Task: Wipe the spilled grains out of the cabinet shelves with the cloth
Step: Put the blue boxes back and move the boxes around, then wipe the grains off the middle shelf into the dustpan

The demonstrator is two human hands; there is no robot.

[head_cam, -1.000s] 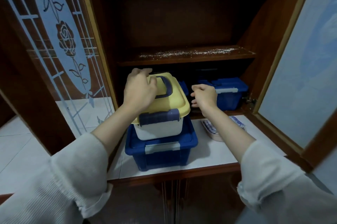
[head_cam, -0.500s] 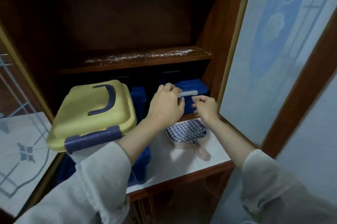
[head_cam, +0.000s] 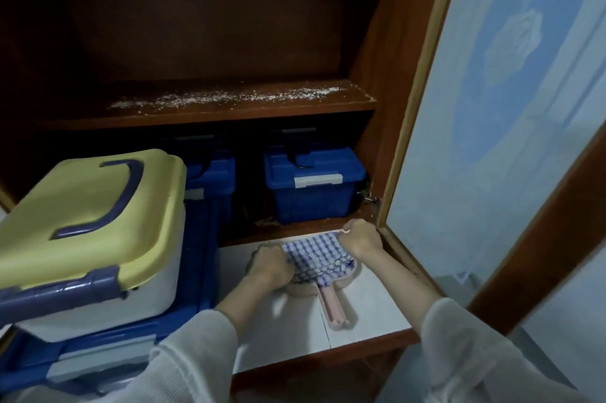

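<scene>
- Gripping the blue-and-white checked cloth point(head_cam: 316, 256) at its left edge, the left hand point(head_cam: 272, 266) is seen with its fingers curled tightly into the fabric.
- The cloth's far right corner is pinched by the right hand point(head_cam: 360, 238), fingers bent and knuckles up, close to the cabinet's right frame.
- The cloth is stretched between the two hands and bunched in a pink dustpan point(head_cam: 330, 304), whose handle is pointed toward the camera. The pan is set on the white tiled ledge point(head_cam: 370, 311) at the cabinet's foot.
- Just behind the hands, a blue lidded box point(head_cam: 313, 192) with a pale latch is placed on the lower shelf. A second blue box point(head_cam: 213, 173) is tucked beside it in shadow, and both lids are closed, so the contents are hidden.
- At left, a white box with a yellow lid point(head_cam: 88, 206) and a dark-blue handle is stacked on a larger blue box point(head_cam: 26, 363), its lid clipped down.
- Above, the spilled grains point(head_cam: 229, 96) are strewn in a pale band along the front of the wooden shelf point(head_cam: 210, 114), well apart from the cloth.
- A frosted glass door point(head_cam: 492, 107) is swung open at right.
</scene>
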